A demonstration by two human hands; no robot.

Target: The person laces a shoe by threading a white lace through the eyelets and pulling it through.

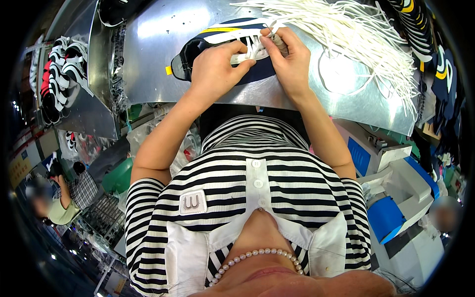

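Note:
A navy shoe upper [262, 72] with white stripes and yellow accents lies on the metal table in front of me, its heel end to the left. White lace [253, 47] crosses its eyelet area. My left hand [215, 69] grips the upper beside the lacing, thumb and index finger on either side of the opening; its other fingers are hidden. Over the toe side, my right hand [293, 62] pinches a white shoelace [271, 25] between thumb and fingers. A pale wrap [279, 44] covers part of a right-hand finger.
A large heap of loose white shoelaces [351, 39] spreads across the table's [158, 44] right side. Stacked navy shoe uppers [418, 29] stand at the far right. Black, white and red uppers [64, 74] sit on the left. A white and blue machine [391, 198] is at my right.

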